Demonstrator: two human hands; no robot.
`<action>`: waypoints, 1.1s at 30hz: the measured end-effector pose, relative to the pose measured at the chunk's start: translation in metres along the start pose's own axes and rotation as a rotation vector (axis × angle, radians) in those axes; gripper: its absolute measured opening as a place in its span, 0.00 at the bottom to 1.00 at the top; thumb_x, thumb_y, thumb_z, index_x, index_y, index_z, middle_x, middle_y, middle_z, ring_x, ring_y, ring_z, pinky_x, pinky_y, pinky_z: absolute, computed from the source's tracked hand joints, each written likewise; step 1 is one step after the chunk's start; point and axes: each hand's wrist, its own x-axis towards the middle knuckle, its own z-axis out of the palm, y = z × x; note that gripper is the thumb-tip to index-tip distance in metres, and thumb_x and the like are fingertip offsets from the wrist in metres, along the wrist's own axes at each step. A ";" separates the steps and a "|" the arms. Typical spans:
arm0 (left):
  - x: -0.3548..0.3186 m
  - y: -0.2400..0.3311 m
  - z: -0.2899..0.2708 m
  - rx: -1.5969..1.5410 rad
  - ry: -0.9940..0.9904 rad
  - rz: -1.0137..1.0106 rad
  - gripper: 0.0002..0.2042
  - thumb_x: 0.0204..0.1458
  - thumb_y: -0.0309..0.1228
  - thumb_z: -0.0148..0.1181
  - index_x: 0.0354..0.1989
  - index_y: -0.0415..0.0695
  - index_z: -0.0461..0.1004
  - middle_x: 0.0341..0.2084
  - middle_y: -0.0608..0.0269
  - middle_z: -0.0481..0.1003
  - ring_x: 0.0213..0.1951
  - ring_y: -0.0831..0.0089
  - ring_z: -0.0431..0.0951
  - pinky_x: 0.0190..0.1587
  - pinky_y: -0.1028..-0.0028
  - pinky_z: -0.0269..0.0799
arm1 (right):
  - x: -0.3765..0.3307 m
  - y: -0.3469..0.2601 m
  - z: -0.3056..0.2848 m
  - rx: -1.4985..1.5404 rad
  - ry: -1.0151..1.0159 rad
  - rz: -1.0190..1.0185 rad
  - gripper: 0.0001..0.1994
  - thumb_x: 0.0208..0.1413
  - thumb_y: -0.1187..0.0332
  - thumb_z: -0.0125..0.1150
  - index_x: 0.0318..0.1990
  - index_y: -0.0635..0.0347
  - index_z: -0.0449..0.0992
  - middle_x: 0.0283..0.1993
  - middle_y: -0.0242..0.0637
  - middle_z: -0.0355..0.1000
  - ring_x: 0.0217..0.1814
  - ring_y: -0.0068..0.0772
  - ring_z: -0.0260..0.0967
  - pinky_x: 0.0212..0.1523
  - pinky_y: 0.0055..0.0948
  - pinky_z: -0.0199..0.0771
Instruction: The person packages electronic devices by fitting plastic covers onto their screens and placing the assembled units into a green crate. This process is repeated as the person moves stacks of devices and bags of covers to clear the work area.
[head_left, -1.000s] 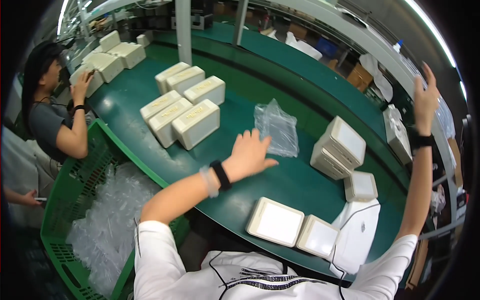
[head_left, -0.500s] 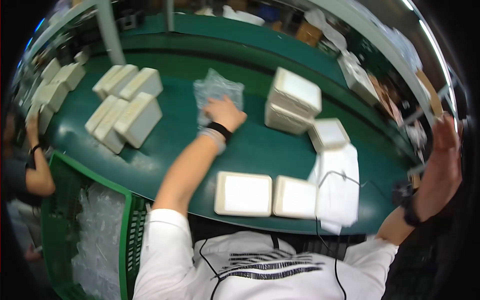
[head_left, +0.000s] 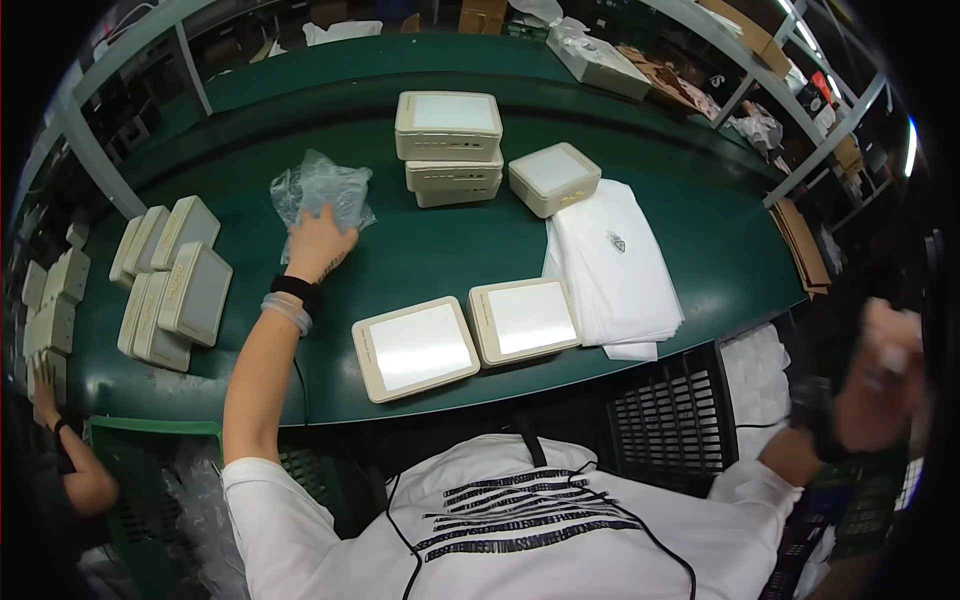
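Cream flat boxes lie on the green worktop (head_left: 420,255): two near boxes (head_left: 415,347) side by side at the near edge, a stack of boxes (head_left: 449,145) at the far middle with a single box (head_left: 554,178) to its right, and upright rows at the left. A pile of white bags (head_left: 615,265) lies right of centre. Since half a second ago the view has swung, and the right hand (head_left: 885,375) has dropped to the right edge, blurred; whether it is open or closed cannot be told. The left hand (head_left: 318,240) rests with fingers spread, flat on the clear plastic bag (head_left: 320,190) at the far left.
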 end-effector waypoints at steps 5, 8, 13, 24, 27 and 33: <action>-0.033 0.000 -0.005 -0.045 0.170 0.130 0.32 0.44 0.48 0.61 0.54 0.39 0.64 0.57 0.33 0.59 0.53 0.36 0.66 0.50 0.51 0.70 | -0.032 0.123 0.101 0.056 0.089 0.532 0.04 0.55 0.79 0.51 0.36 0.67 0.72 0.30 0.42 0.73 0.32 0.30 0.73 0.33 0.25 0.74; -0.036 0.013 -0.001 0.105 0.293 0.129 0.27 0.45 0.44 0.61 0.48 0.37 0.66 0.51 0.35 0.66 0.47 0.40 0.71 0.47 0.54 0.72 | -0.060 0.184 0.156 0.418 0.053 0.752 0.07 0.58 0.78 0.51 0.42 0.67 0.73 0.37 0.42 0.76 0.37 0.28 0.74 0.42 0.25 0.74; -0.031 -0.025 0.002 0.058 0.371 0.192 0.16 0.51 0.36 0.58 0.43 0.37 0.67 0.41 0.43 0.74 0.38 0.52 0.78 0.39 0.61 0.75 | -0.087 0.206 0.208 0.809 -0.236 0.915 0.08 0.59 0.76 0.51 0.44 0.67 0.73 0.40 0.41 0.75 0.41 0.29 0.74 0.46 0.25 0.73; -0.225 0.031 -0.092 -1.851 -0.265 0.058 0.18 0.57 0.24 0.53 0.56 0.40 0.61 0.50 0.50 0.71 0.46 0.65 0.77 0.39 0.78 0.74 | -0.064 0.229 0.204 1.237 0.003 0.656 0.42 0.50 0.59 0.66 0.68 0.56 0.46 0.65 0.51 0.55 0.66 0.43 0.55 0.61 0.37 0.60; -0.269 0.051 -0.089 -1.926 -0.462 0.065 0.20 0.56 0.25 0.55 0.56 0.39 0.60 0.48 0.52 0.72 0.43 0.66 0.77 0.39 0.76 0.74 | -0.043 0.220 0.222 1.539 -0.066 0.467 0.53 0.45 0.54 0.70 0.71 0.50 0.35 0.68 0.53 0.49 0.71 0.47 0.47 0.66 0.41 0.53; -0.279 0.044 -0.093 -2.017 -0.685 -0.012 0.24 0.54 0.29 0.60 0.57 0.38 0.60 0.44 0.56 0.73 0.41 0.70 0.77 0.39 0.73 0.74 | -0.058 0.203 0.251 1.191 -0.378 0.255 0.57 0.40 0.50 0.74 0.71 0.49 0.36 0.69 0.54 0.48 0.72 0.46 0.45 0.67 0.46 0.50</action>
